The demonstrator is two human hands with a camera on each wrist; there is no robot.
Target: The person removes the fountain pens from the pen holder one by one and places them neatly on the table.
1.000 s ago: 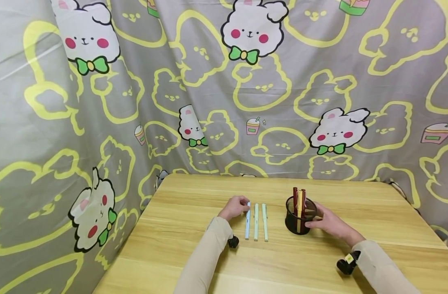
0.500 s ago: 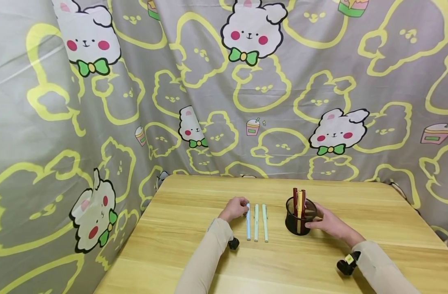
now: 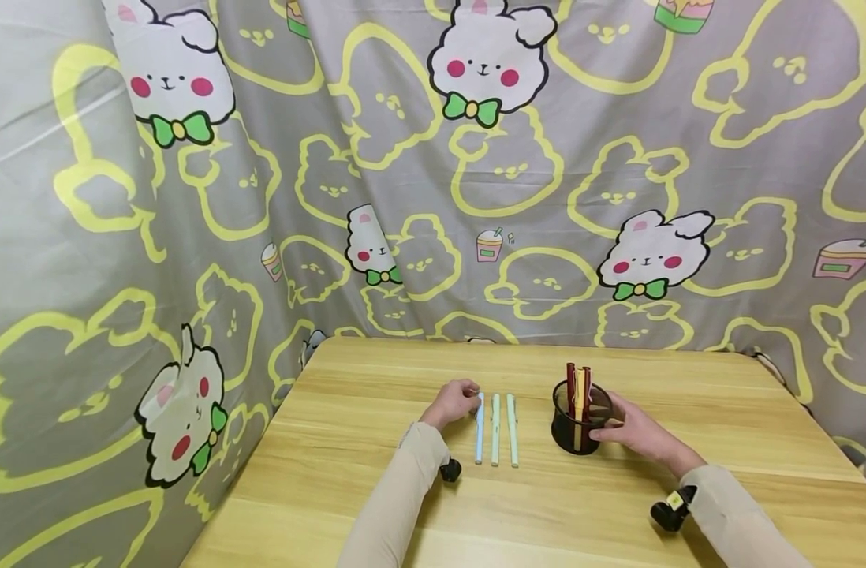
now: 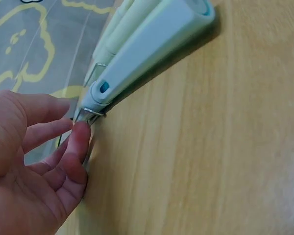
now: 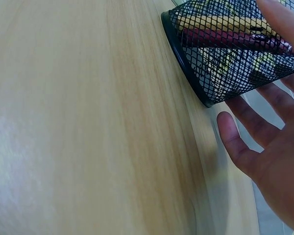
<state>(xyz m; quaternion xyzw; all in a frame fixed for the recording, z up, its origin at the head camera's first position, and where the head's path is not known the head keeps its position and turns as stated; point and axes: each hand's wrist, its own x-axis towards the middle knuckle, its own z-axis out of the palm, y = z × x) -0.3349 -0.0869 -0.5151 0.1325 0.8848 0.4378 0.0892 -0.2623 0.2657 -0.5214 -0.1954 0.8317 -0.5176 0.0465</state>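
Note:
Three pale pens lie side by side on the wooden table. My left hand (image 3: 456,402) is at the far, clip end of the leftmost, a light blue pen (image 3: 479,434). In the left wrist view, my left fingertips (image 4: 80,134) pinch the pen's cap end by its metal clip, and the fingers hide part of the cap. Beside it are a pale green pen (image 3: 495,430) and a mint pen (image 3: 512,430). My right hand (image 3: 639,432) holds the side of a black mesh pen holder (image 3: 566,432), thumb in front, fingers behind. It stands upright with dark red pens and a yellow pen (image 3: 580,390) inside.
The wooden table (image 3: 334,442) runs back to a grey patterned curtain (image 3: 405,173), which also hangs along the left side. A black wrist camera (image 3: 669,514) is strapped under the right sleeve, another (image 3: 450,470) under the left.
The near end of the light blue pen has swung slightly right, then a little back left, with the left hand at its cap. The right hand and pen holder have stayed in place.

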